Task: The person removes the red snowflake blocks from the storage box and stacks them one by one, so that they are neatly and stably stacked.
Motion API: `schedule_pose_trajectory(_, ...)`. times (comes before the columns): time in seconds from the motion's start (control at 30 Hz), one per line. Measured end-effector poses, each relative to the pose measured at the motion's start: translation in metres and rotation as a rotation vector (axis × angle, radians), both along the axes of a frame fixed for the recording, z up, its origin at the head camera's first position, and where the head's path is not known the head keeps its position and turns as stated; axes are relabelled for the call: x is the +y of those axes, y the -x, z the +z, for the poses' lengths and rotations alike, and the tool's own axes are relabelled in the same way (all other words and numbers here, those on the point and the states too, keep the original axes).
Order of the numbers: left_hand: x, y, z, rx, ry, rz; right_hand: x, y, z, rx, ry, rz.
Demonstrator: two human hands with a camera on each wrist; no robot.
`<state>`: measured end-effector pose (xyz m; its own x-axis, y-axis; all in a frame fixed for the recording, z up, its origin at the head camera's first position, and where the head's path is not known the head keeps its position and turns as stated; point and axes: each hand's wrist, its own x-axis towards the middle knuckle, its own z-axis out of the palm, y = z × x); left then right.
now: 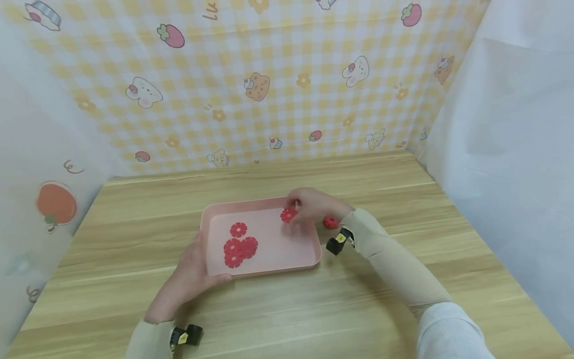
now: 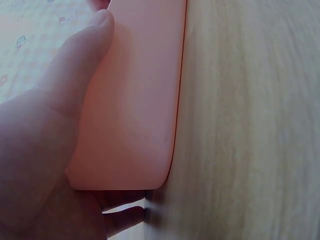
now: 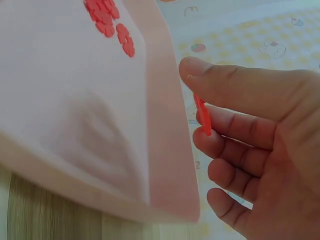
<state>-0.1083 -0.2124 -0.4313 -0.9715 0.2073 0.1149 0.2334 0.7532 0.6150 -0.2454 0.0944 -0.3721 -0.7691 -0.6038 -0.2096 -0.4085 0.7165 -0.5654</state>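
Observation:
A pink rectangular tray (image 1: pixel 278 244) lies on the wooden table in the head view. My left hand (image 1: pixel 193 267) grips its near left corner, thumb along the front wall and fingers round the left side. In the left wrist view, that thumb (image 2: pixel 85 55) rests on the tray's outer wall (image 2: pixel 132 110). Over the tray's far right part, my right hand (image 1: pixel 311 204) pinches a red notched plastic disc (image 1: pixel 288 215), a snowflake building piece. The right wrist view shows this disc (image 3: pixel 203 115) edge-on between thumb and fingers. Several similar red discs (image 1: pixel 238 230) lie in the tray's left half, some overlapping.
More red discs (image 1: pixel 331 222) sit on the table just right of the tray, partly hidden by my right wrist. Wood-grain tabletop (image 1: pixel 305 314) surrounds the tray. A yellow checked cloth (image 1: pixel 287 99) hangs behind, with white sheets (image 1: pixel 515 149) at the sides.

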Motion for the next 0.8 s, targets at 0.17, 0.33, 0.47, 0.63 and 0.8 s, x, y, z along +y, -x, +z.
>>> schedule_pose_trajectory(0.17,0.001,0.000,0.000,-0.012,0.008,0.003,0.018,-0.001,0.001,0.035,0.004,-0.038)
schedule_pose_trajectory(0.33,0.000,0.000,0.001,-0.029,-0.009,-0.002,0.036,-0.002,-0.001,0.062,0.032,-0.072)
schedule_pose_trajectory(0.47,-0.001,0.000,0.003,-0.031,0.000,0.000,0.049,-0.002,-0.006,0.056,0.072,-0.111)
schedule_pose_trajectory(0.63,-0.002,0.001,0.002,-0.013,-0.006,-0.010,0.068,-0.003,-0.016,0.075,0.106,-0.120)
schedule_pose_trajectory(0.8,-0.001,0.001,-0.001,-0.014,-0.020,-0.019,0.089,-0.006,-0.031,0.075,0.115,-0.128)
